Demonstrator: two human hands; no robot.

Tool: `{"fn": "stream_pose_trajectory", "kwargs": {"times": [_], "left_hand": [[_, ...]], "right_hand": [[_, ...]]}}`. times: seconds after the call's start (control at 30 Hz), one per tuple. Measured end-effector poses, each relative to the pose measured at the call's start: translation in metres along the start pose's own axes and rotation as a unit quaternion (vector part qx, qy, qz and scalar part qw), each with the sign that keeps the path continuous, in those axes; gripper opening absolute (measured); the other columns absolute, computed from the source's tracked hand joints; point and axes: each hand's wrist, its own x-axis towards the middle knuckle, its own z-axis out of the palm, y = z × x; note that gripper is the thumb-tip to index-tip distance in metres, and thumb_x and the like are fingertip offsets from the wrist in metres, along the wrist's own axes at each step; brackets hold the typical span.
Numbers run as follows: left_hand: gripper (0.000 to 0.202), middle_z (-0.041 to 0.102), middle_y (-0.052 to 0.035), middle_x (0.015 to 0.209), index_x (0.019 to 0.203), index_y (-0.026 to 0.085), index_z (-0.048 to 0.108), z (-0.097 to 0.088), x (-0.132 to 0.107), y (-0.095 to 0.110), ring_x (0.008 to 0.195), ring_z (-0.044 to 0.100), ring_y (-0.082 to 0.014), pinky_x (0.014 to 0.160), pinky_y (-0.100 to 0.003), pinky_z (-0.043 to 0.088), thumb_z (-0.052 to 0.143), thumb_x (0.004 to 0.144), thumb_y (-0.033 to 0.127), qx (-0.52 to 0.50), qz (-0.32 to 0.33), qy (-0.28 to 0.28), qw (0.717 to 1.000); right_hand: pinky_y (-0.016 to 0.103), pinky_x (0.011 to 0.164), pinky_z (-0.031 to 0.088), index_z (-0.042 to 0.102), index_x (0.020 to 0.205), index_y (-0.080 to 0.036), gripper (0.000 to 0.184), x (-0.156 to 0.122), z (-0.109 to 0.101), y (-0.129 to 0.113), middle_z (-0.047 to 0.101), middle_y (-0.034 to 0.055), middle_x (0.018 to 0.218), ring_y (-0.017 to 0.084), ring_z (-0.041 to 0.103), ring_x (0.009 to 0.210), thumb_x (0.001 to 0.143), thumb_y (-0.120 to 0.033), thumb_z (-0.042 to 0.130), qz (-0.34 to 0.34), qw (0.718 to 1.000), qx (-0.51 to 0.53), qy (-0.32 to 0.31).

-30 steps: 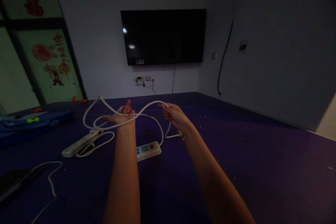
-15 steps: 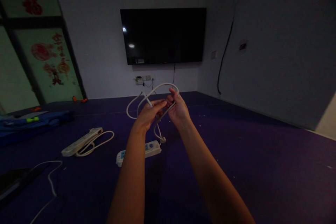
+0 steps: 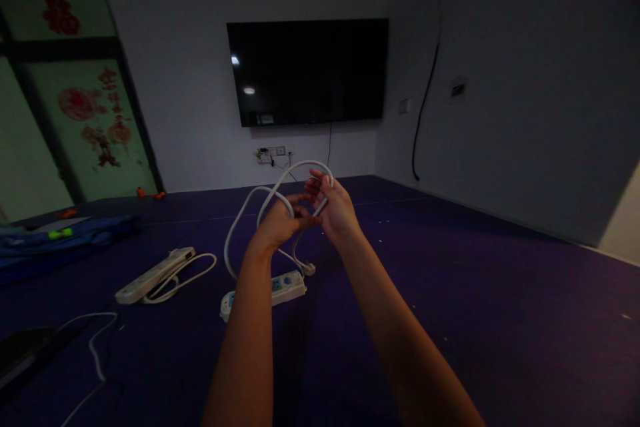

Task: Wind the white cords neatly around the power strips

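Note:
A white power cord (image 3: 304,163) arches up in a loop between my two hands. My left hand (image 3: 278,223) is closed around it, thumb reaching toward the other hand. My right hand (image 3: 336,209) pinches the cord's other side, with the upper fingers partly curled. More of the cord hangs in a loop to the left of my left wrist. Below, the white power strip (image 3: 289,285) with blue sockets lies on the purple floor, partly covered by my left forearm. The cord's plug (image 3: 309,269) rests beside the strip's right end.
A second power strip (image 3: 155,275) with its coiled cord lies to the left. Nearer on that side are a thin white cable (image 3: 95,347) and a dark flat object (image 3: 23,347). Blue cloth (image 3: 90,233) lies farther back. A television (image 3: 310,73) hangs on the wall.
My left hand has shifted slightly, and its thumb now points lower. The cord's left loop has widened and dropped toward the strip. My right hand has moved slightly left.

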Motion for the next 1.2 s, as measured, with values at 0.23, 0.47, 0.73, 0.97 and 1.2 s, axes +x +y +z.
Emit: {"fn": "stream_pose_trajectory", "kwargs": {"times": [0.23, 0.47, 0.73, 0.97, 1.2], "left_hand": [[0.069, 0.056, 0.007, 0.061, 0.115, 0.015, 0.054, 0.007, -0.002, 0.005, 0.057, 0.052, -0.0077, 0.061, -0.021, 0.041, 0.074, 0.049, 0.009, -0.057, 0.025, -0.002, 0.998], [0.064, 0.056, 0.0052, 0.064, 0.119, 0.017, 0.055, 0.0, -0.007, 0.019, 0.055, 0.049, -0.0068, 0.052, -0.018, 0.035, 0.062, 0.057, 0.008, -0.077, 0.079, 0.067, 0.992], [0.055, 0.051, 0.0051, 0.058, 0.107, 0.016, 0.062, -0.009, -0.009, 0.024, 0.047, 0.037, -0.0051, 0.043, -0.019, 0.023, 0.057, 0.053, 0.006, -0.12, 0.076, 0.114, 0.983], [0.025, 0.055, 0.0008, 0.061, 0.086, 0.013, 0.067, -0.022, -0.014, 0.036, 0.057, 0.048, -0.0076, 0.052, -0.018, 0.035, 0.057, 0.063, 0.011, -0.163, 0.107, 0.151, 0.969], [0.013, 0.063, -0.003, 0.07, 0.069, 0.015, 0.065, -0.031, -0.03, 0.054, 0.071, 0.059, -0.0123, 0.069, -0.026, 0.047, 0.057, 0.077, 0.02, -0.27, 0.089, 0.236, 0.929]], "right_hand": [[0.034, 0.083, 0.047, 0.06, 0.116, -0.024, 0.052, -0.005, 0.006, 0.005, 0.057, 0.0054, 0.122, 0.022, 0.054, 0.105, 0.077, -0.057, 0.053, 0.021, 0.986, -0.161, -0.042], [0.041, 0.1, 0.036, 0.021, 0.144, -0.033, 0.089, -0.008, -0.01, 0.02, 0.043, 0.0046, 0.138, 0.022, 0.047, 0.119, 0.07, -0.069, 0.054, 0.1, 0.966, -0.093, -0.221], [0.034, 0.091, 0.04, 0.057, 0.116, -0.022, 0.067, -0.03, -0.015, 0.063, 0.063, 0.0039, 0.108, 0.019, 0.056, 0.101, 0.053, -0.033, 0.08, 0.142, 0.903, -0.21, -0.347], [0.02, 0.046, 0.031, 0.063, 0.064, -0.014, 0.026, -0.027, -0.013, 0.081, 0.048, -0.0041, 0.045, 0.008, 0.04, 0.044, 0.078, -0.033, 0.051, 0.124, 0.929, -0.29, -0.193], [0.021, 0.041, 0.02, 0.053, 0.053, -0.017, 0.031, -0.015, -0.023, 0.063, 0.036, -0.0069, 0.043, 0.007, 0.031, 0.041, 0.069, -0.043, 0.059, 0.037, 0.946, -0.323, -0.012]]}}
